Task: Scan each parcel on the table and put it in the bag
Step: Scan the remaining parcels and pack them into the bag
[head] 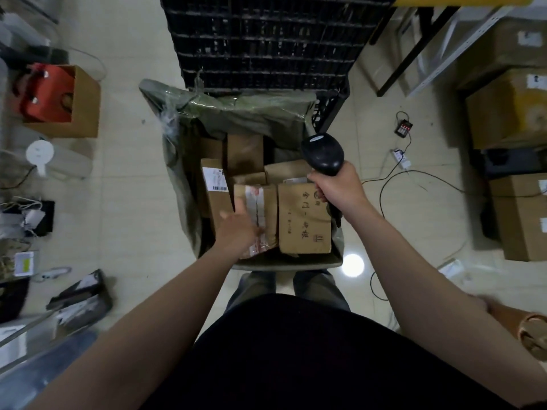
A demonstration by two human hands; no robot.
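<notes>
The black scanner is gripped in the curled fingers of the right hand. The taped parcel, lying in the grey-green bag beside other parcels, is touched by the loosely spread fingers of the left hand.

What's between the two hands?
Head view: a brown box with black writing, inside the bag, between the left hand and the right hand gripping the scanner.

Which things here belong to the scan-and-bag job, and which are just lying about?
Job: green bag, taped parcel under the left hand, lettered carton, scanner held in the right hand.
Lying about: black crate, red bag, power strip, stacked cartons.
</notes>
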